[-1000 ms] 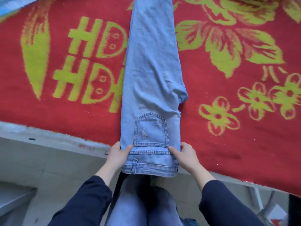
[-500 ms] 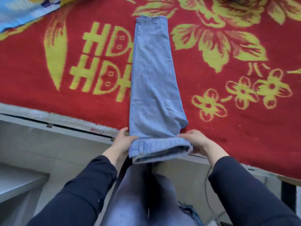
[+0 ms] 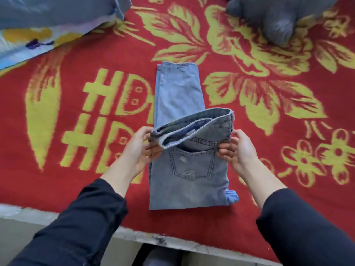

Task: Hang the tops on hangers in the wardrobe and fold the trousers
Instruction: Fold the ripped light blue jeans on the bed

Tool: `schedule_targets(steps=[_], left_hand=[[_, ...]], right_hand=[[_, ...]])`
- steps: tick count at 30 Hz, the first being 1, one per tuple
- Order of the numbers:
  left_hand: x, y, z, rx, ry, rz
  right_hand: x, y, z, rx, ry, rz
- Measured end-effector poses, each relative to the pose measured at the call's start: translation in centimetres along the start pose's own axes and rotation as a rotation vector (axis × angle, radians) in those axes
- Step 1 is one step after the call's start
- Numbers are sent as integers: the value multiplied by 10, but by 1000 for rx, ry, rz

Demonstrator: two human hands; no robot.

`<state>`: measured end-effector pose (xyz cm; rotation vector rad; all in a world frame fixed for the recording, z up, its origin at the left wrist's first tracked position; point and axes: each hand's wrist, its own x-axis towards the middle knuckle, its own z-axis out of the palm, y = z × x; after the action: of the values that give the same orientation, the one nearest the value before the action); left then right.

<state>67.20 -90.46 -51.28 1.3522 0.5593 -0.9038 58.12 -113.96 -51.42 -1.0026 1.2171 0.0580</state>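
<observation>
1. The jeans (image 3: 189, 187) lie lengthwise on the red blanket (image 3: 76, 191), at the centre of my view. The leg hems (image 3: 176, 64) point to 12 o'clock and a folded edge lies at 6 o'clock.
2. The seat section is turned up over the legs, with the back pocket (image 3: 192, 163) facing me. The waistband (image 3: 194, 127) is raised clear of the legs beneath it and gapes open.
3. Left hand (image 3: 137, 149): at 9 o'clock of the waistband. The fingers are curled and pinch the left end of the band, thumb on top.
4. Right hand (image 3: 239, 150): at 3 o'clock of the waistband. The fingers are curled and pinch the denim at the right seam, just below the band.
5. Both forearms enter from 6 o'clock in dark sleeves.
6. A grey garment (image 3: 276, 20) lies on the blanket at 1 o'clock, well apart from the jeans.
7. A pale patterned cloth (image 3: 36, 29) lies at 10 o'clock, also well apart.
8. The blanket ends at a grey ledge (image 3: 172, 240) at 6 o'clock.
</observation>
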Motion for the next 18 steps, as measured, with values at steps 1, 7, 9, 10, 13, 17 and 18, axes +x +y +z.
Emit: schedule_targets(steps=[1,7,9,10,13,17,18], left_hand=[[14,17,3,6,-10,12],[71,99,22,82,-33,68],[84,124,28,68,-74,104],[90,134,31,51,-102,136],[109,143,38,-1,-163,287],[125,82,26,442,-65,469],[123,56,19,673,-53,538]], right_hand=[[10,-13,12,3,-1,-14],[55,-81,68,-82,-64,-79],[66,-100,83,-79,-79,-126],[69,-109,89,-59,-99,-154],[78,-117,103,-30,-179,-238],[86,-59,88,-757,-109,-461],[84,-37,77,-1041,-112,-551]])
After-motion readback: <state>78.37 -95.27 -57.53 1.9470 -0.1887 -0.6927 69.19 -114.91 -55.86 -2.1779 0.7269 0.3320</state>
